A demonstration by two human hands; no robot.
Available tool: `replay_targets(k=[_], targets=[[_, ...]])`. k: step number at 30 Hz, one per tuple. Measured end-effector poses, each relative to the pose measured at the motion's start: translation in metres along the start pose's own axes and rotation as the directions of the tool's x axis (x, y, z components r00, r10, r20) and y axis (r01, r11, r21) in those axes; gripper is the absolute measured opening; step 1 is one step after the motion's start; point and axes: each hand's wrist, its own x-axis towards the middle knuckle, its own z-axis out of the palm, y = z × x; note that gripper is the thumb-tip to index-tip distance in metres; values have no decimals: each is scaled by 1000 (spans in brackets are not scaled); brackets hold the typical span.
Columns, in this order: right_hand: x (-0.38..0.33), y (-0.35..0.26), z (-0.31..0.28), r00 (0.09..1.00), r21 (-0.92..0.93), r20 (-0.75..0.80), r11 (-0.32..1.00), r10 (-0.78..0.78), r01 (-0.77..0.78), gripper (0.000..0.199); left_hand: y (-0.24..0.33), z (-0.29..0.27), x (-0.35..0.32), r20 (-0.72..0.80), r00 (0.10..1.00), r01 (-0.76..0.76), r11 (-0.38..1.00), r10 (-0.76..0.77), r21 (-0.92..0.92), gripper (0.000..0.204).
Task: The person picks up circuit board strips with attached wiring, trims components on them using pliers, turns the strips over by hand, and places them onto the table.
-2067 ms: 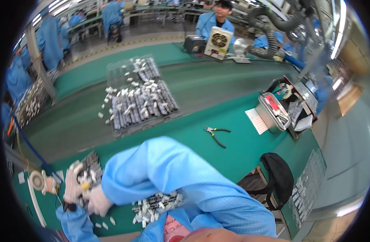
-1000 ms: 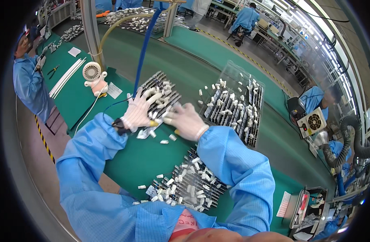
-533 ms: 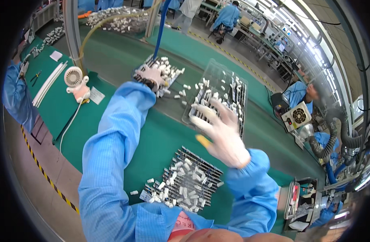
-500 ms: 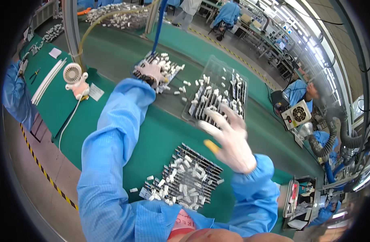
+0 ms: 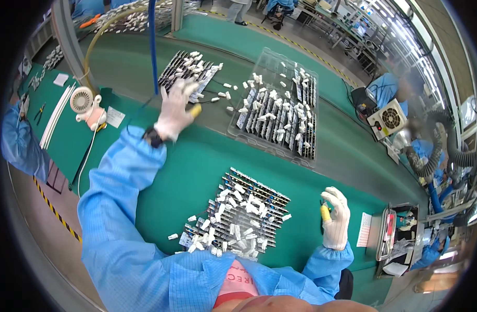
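Note:
My left hand (image 5: 175, 110), in a white glove with a yellow thumb cover, has its fingers apart. It is at the near edge of a batch of circuit boards (image 5: 199, 70) with white connectors. To the right, my right hand (image 5: 336, 221) is gloved alike, fingers curled and pinched around a slim dark object (image 5: 322, 203) too small to name. Close to me, a row of narrow boards (image 5: 259, 188) lies on the green mat, with white connectors heaped on it. Farther off, a clear plastic tray (image 5: 243, 140) holds more boards and connectors.
A pink fan (image 5: 95, 115) with a white cable stands left, beside white strips (image 5: 57, 115). A blue hose (image 5: 152, 47) hangs by a metal post (image 5: 72, 47). At right are a bin (image 5: 400, 249) and a boxed fan unit (image 5: 388, 119). Other people work around.
My left hand has drawn back from the far-left batch, uncovering its boards. My right hand has left the tray's near side for the mat's right side and now pinches a slim dark object.

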Motion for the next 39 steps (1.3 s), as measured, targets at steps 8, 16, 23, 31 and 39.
replay_targets(k=[8, 16, 23, 31, 39], targets=[[-15, 12, 52, 924, -93, 382, 994, -22, 62, 57, 112, -54, -99, 546, 710, 15, 766, 445, -643, 58], [-7, 23, 62, 917, -60, 392, 993, -72, 103, 54, 132, -57, -128, 412, 784, -178, 803, 465, -569, 43], [1, 32, 100, 946, -165, 320, 981, -47, 104, 38, 133, -62, -121, 474, 809, 75, 737, 349, -672, 38], [14, 30, 94, 934, 418, 284, 848, 219, -326, 23, 133, -70, -120, 315, 933, 142, 624, 176, -768, 47], [-3, -51, 46, 954, 937, 94, 298, 286, -182, 36, 148, -98, -109, 440, 898, 440, 92, -22, -893, 60]])
